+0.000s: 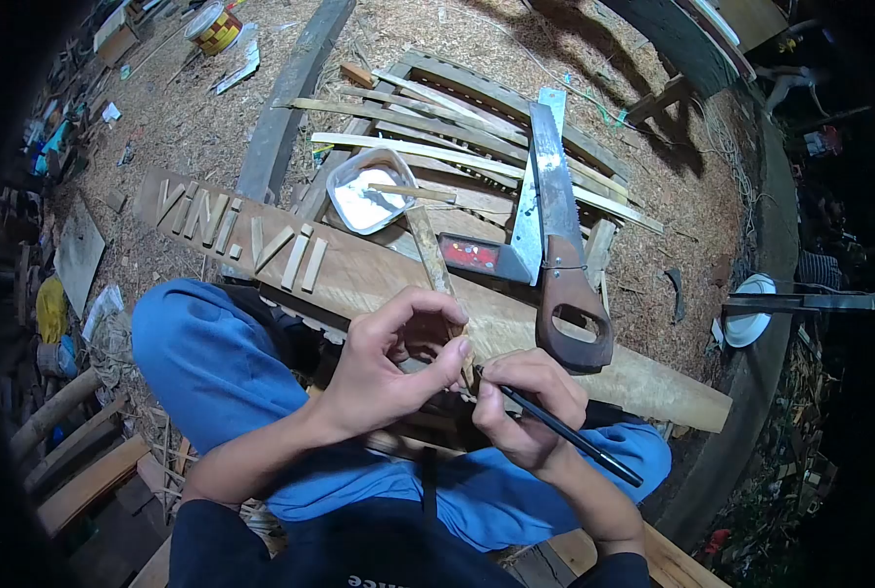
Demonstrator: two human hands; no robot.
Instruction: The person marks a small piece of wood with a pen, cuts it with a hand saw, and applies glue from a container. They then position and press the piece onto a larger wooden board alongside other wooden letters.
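My left hand [384, 367] pinches a narrow wooden strip [430, 250] between thumb and fingers, its far end pointing away from me. My right hand [534, 404] is closed around a black pen [580, 441], whose tip is close to the strip's near end; whether they touch I cannot tell. Under both hands runs a long wooden plank [653, 387]. Short wood pieces [224, 225] lie on its left part, arranged like letters. Beyond the plank, a square plastic tub [338, 206] holds a white substance, with a small stick [413, 194] resting across it.
A handsaw [555, 186] with a brown handle lies right of centre, against a metal square [526, 220]. Beside them is a dark tray [452, 250] with red inside. Thin slats [408, 147] lie across a wooden frame at the back. Wood shavings [692, 284] cover the ground.
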